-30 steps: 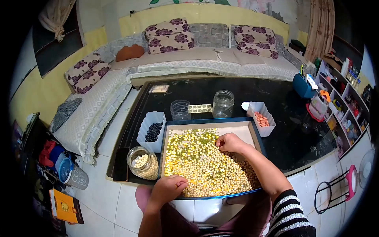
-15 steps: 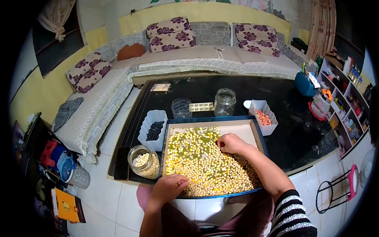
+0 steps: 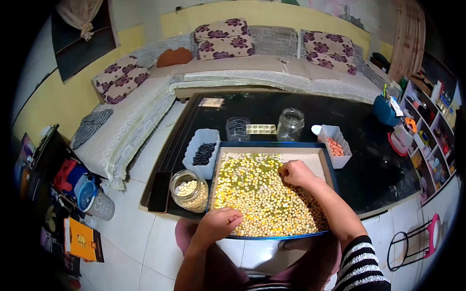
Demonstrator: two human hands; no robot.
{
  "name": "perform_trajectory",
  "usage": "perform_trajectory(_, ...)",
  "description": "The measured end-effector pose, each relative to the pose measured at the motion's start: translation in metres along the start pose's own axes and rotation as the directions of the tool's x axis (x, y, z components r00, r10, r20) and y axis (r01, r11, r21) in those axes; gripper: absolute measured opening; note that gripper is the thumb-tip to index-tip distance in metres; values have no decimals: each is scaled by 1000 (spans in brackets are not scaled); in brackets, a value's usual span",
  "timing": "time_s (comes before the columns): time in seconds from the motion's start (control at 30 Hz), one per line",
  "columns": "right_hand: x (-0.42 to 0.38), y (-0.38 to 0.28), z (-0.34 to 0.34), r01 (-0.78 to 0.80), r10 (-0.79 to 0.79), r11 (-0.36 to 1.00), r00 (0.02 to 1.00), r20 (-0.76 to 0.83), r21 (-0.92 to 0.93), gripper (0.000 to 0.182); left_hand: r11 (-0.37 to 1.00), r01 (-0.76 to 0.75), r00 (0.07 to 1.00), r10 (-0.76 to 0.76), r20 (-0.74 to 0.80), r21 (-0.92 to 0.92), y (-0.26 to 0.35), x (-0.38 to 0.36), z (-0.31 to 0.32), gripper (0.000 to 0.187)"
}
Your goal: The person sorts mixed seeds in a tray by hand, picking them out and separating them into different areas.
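A shallow box tray [image 3: 310, 153] with a blue rim holds a spread of round pale beans [image 3: 272, 208], yellow corn kernels and small green beans. My right hand [image 3: 299, 173] reaches into the tray's upper right part, its fingers bent down and pinched together at the edge of the beans. Whatever lies between those fingertips is hidden. At the near left corner rests my left hand [image 3: 221, 224], thumb and fingers curled together over the tray's edge. I cannot make out what it holds, if anything. Left of the tray stands an open glass jar [image 3: 194, 200] of pale beans.
A white plastic container [image 3: 208, 169] of black beans and another container [image 3: 343, 157] of peanuts flank the tray. Behind it stand two clear jars, one a glass jar [image 3: 290, 127], and a pale compartment strip [image 3: 261, 129]. A phone [image 3: 160, 191] lies at the table's left edge.
The view has swung slightly left, so the scene sits further right. Both hands stay at about the same spots on the tray, with only small finger movement.
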State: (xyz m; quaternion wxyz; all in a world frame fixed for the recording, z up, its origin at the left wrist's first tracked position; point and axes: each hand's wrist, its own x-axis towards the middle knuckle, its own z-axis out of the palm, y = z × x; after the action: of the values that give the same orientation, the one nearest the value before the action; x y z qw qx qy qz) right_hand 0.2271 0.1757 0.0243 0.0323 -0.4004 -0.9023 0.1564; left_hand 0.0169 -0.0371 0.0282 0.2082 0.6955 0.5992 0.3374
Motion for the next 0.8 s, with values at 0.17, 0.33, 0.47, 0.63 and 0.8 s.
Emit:
perform_trajectory(0.17, 5, -50, -21, 175, -125, 937, 976, -176, 303, 9, 998, -49, 998, 48, 26, 32, -8, 0, 2, 14)
perform_trajectory(0.33, 24, -137, -50, 443, -380, 814, 896, -231, 377, 10, 998, -54, 998, 53, 37, 22, -8, -1, 1, 15)
perform_trajectory(0.47, 46, -197, -41, 652, -558, 659, 758, -338, 374, 11, 998, -59, 998, 59, 30, -15, -11, -1, 3, 14)
perform_trajectory(0.63, 57, -213, -15, 681, -596, 655, 732, -329, 328, 15, 997, -69, 997, 70, 39, -28, -11, 0, 3, 13)
perform_trajectory(0.8, 38, -132, -37, 490, -366, 793, 858, -360, 362, 16, 1000, -14, 998, 15, 56, -15, -4, -1, -1, 14)
